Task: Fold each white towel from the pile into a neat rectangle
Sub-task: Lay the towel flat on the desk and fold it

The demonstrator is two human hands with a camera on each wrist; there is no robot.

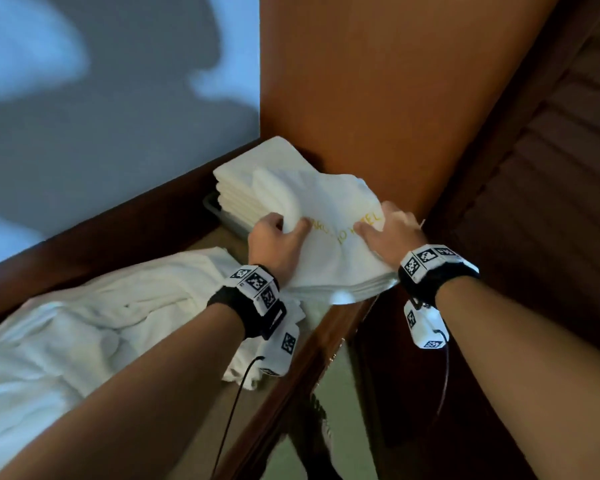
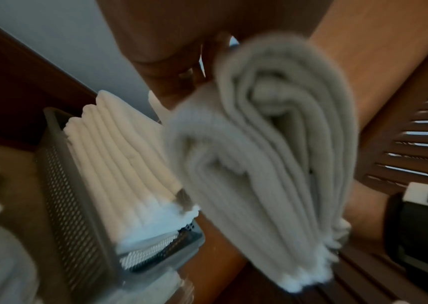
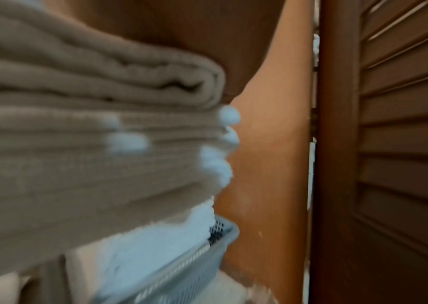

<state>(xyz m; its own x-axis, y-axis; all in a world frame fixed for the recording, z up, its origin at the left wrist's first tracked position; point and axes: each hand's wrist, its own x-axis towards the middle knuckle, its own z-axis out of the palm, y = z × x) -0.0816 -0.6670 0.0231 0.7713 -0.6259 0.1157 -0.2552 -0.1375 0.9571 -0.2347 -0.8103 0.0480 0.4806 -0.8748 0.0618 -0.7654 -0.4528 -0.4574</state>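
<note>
White terry cloth fills the centre of the head view: a folded towel [image 1: 329, 237] with yellow stitched lettering, held over a stack of folded towels [image 1: 246, 181] in a grey mesh basket [image 2: 77, 205] at twelve o'clock. The left hand [image 1: 274, 240] grips the towel's near-left edge with curled fingers, thumb on top; the right hand [image 1: 387, 226] lies on the right side at three o'clock, fingers bent over the cloth, though how far they wrap under cannot be seen. Both forearms reach forward and upward, wrists banded with tracking markers. At eight o'clock the unfolded pile [image 1: 84, 327] sprawls on the wooden surface [image 1: 291, 375]. Folding looks finished; the next move likely calls for lowering the towel squarely onto the stack without loosening its layers.
</note>
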